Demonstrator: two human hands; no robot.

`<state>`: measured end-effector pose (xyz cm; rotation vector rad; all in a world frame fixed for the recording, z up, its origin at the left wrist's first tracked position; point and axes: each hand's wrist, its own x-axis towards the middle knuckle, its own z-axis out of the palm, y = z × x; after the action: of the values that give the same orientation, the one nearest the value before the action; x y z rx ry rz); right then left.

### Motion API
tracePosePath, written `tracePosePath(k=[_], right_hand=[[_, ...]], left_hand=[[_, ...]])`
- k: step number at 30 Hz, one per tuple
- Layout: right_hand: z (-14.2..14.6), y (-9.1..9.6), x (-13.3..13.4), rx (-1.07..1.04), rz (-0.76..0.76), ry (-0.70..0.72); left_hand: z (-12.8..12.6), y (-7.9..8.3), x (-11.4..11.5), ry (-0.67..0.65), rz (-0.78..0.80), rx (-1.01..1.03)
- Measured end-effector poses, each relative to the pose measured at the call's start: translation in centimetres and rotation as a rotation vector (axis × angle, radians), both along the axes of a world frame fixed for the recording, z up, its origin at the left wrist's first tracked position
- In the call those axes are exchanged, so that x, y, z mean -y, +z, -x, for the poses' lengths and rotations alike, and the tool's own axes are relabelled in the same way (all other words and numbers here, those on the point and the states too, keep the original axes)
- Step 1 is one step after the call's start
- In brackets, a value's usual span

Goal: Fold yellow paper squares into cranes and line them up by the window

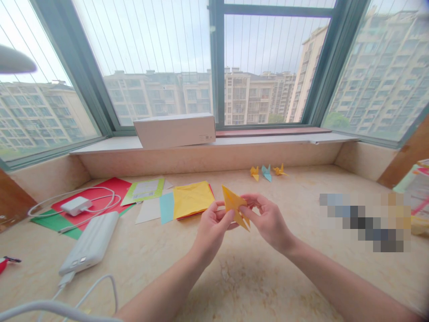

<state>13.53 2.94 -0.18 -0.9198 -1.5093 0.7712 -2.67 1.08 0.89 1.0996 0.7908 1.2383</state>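
Sharply pointed, folded yellow paper [233, 201] between 2 hands [213, 223] [271, 220]

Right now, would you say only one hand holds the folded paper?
No, the left hand and right hand both hold the folded paper.

The folded yellow paper [232, 200] hides some fingertips of the left hand [213, 224] and right hand [270, 220]; a pixelated patch [365, 222] masks what lies there; print [204, 137] on the white box [172, 133] is too small to read; a rounded grey object [15, 61] and red item [3, 265] are cut by the left edge.
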Motion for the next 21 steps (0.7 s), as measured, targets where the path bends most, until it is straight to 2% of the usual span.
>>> tracePosePath(k=[5,10,21], right_hand=[[-0.16,0.43,0.32,0.132,-0.098,0.006],[-0.28,0.40,0.17,0.155,-0.174,-0.113],[-0.23,-0.38,0.51,0.289,-0.359,-0.206]], left_hand=[[0.02,-0.13,-0.09,0.003,-0.029,-0.120],[-0.24,-0.33,0.15,0.041,-0.037,-0.090],[-0.43,-0.89,0.16,0.033,-0.017,-0.066]])
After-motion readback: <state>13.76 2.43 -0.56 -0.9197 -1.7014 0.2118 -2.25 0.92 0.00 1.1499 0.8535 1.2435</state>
